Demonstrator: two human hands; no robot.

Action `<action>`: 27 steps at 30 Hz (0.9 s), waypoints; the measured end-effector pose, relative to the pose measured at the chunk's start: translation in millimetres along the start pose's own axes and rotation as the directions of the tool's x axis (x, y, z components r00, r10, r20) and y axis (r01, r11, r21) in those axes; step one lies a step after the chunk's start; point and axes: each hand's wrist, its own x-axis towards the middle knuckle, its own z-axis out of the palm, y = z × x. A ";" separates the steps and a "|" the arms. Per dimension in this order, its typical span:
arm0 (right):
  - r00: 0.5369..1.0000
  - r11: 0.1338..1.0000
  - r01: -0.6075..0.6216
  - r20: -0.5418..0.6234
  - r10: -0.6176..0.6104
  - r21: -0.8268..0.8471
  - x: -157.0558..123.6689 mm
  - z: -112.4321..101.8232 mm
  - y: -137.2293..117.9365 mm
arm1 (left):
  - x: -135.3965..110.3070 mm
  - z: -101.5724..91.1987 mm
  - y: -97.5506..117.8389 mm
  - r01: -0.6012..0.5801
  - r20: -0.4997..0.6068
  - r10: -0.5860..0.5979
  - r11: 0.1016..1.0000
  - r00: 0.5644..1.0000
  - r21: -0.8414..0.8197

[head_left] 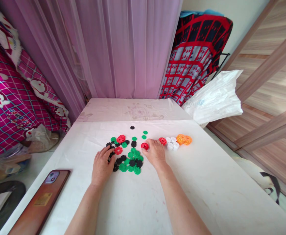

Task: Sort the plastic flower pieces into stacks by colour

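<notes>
The right hand (155, 153) pinches a red notched plastic disc (144, 146) by its rim, just right of the green disc pile (134, 152) on the white-covered table (187, 186). The left hand (103, 164) curves beside black discs (115, 167), perhaps containing them; I cannot tell its grip.

Soft brightness; stretched, perhaps blurry edges.

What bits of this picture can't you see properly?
All in the head view:
1. Black discs: the left hand partly covers them, so I can't count them all.
2. Green discs: they overlap in a pile, so the lower ones are partly hidden.
3. Phone: its near end is cut off by the bottom edge.
4. White bag: its faint print is too small to read.
</notes>
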 end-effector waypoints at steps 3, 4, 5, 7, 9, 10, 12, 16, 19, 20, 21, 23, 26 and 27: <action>0.999 0.999 0.035 0.002 -0.035 0.026 5.0 -4.2 -10.5 | -0.2 0.2 0.3 -0.008 -0.007 0.008 1.000 1.000 -0.001; 0.998 0.998 0.056 0.016 -0.056 0.035 8.8 -4.9 -16.9 | -0.2 0.2 0.2 -0.008 -0.008 0.008 1.000 1.000 -0.001; 0.995 0.995 0.085 0.040 -0.087 0.045 13.6 -4.9 -24.6 | -0.3 0.4 0.1 -0.009 -0.007 0.009 1.000 1.000 -0.001; 0.981 0.985 0.157 0.100 -0.164 0.069 25.8 -2.1 -42.7 | -0.4 1.0 -0.7 -0.007 -0.005 0.007 1.000 1.000 -0.003; 0.956 0.965 0.238 0.152 -0.252 0.107 39.4 4.8 -61.2 | -0.3 2.2 -2.2 -0.010 -0.004 0.010 1.000 1.000 -0.012; 0.939 0.952 0.279 0.171 -0.298 0.127 46.0 9.3 -69.5 | -0.2 2.9 -3.1 -0.010 -0.004 0.010 1.000 1.000 -0.021; 0.893 0.917 0.366 0.217 -0.394 0.158 57.6 18.9 -82.1 | 0.1 4.4 -5.0 -0.001 -0.008 0.000 0.999 1.000 -0.043; 0.817 0.879 0.452 0.327 -0.475 0.150 69.2 29.6 -89.7 | 0.2 5.6 -6.4 0.021 -0.023 -0.023 0.997 0.999 -0.070; 0.832 0.895 0.426 0.332 -0.444 0.129 64.9 25.6 -82.5 | -0.3 4.7 -4.9 -0.001 -0.037 -0.001 0.998 0.999 -0.064; 0.837 0.897 0.419 0.325 -0.441 0.137 61.2 22.9 -78.7 | -0.4 4.3 -4.2 -0.007 -0.038 0.004 0.998 0.999 -0.061; 0.838 0.897 0.415 0.320 -0.441 0.151 56.5 20.1 -74.6 | -0.5 3.9 -3.5 -0.008 -0.038 0.006 0.998 0.999 -0.057; 0.846 0.900 0.396 0.308 -0.434 0.179 45.9 15.1 -66.5 | -0.5 3.4 -2.4 -0.007 -0.033 0.005 0.999 0.999 -0.052; 0.861 0.901 0.383 0.277 -0.428 0.202 32.1 10.7 -58.4 | -0.4 3.5 -2.1 -0.008 -0.034 0.006 0.999 0.999 -0.048; 0.865 0.900 0.386 0.261 -0.429 0.201 29.0 10.0 -57.2 | -0.3 3.7 -2.2 -0.008 -0.037 0.007 0.999 0.999 -0.050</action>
